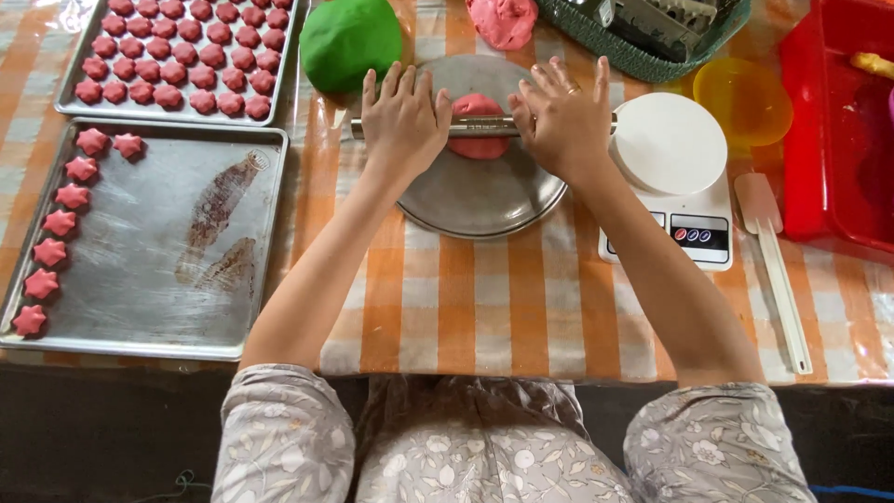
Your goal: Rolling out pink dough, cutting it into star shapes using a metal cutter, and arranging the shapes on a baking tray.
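i see my left hand (402, 116) and right hand (565, 116) lying flat, palms down and fingers spread, on a thin metal rolling pin (480, 126) that runs across a round, dull grey metal plate (480, 200). the hands sit apart, one on each end of the pin, pressing on it rather than curled around it. between them, under the pin, lies a lump of pink dough (478, 146): smooth, matte, an uneven oval, showing above and below the rod, resting on the upper half of the plate. the plate stands on an orange and white checked tablecloth (484, 307). just right of the plate is a white kitchen scale with a round platform (669, 149), and beside that a pale spatula (771, 270). a big green dough ball (349, 39) sits just above my left hand. to the left, a worn metal baking tray (177, 270) holds a column of pink star-shaped pieces (58, 224) along its left edge, and a second tray (70, 104) above it is filled with round pink pieces (177, 56).
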